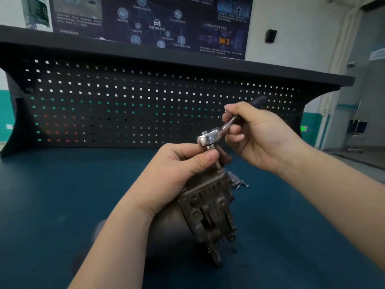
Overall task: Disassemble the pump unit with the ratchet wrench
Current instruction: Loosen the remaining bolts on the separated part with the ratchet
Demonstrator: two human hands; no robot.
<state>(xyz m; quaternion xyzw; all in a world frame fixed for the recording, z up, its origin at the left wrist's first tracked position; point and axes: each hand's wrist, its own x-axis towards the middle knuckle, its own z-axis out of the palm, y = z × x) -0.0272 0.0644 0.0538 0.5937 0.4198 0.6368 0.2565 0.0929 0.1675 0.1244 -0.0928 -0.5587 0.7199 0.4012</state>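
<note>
Head view: the pump unit point(206, 207) stands on the blue table point(52, 205) near me, at centre, with its ribbed cast housing facing right and its rounded grey body toward the left. My left hand point(177, 170) rests against the upper left of the housing; its fingers point(205, 158) are curled and pinch the thin extension shaft point(217, 163) that rises from the top of the pump unit. The ratchet wrench point(216, 132) sits on the top end of that shaft, its chrome head just above my left thumb, its handle slanting up and to the right. My right hand point(256, 134) grasps the handle, fingers wrapped round it, with the dark end of the grip showing beyond the hand on the far side. The wrench head is blurred, so its detail cannot be read. Just beyond the pump unit, to the right, a few loose bolts point(241, 183) lie on the table beside a small grey part. At the far edge of the table stands a black pegboard point(125, 101) with a shelf above it, and a dark poster point(150, 21) hangs on the wall behind.
</note>
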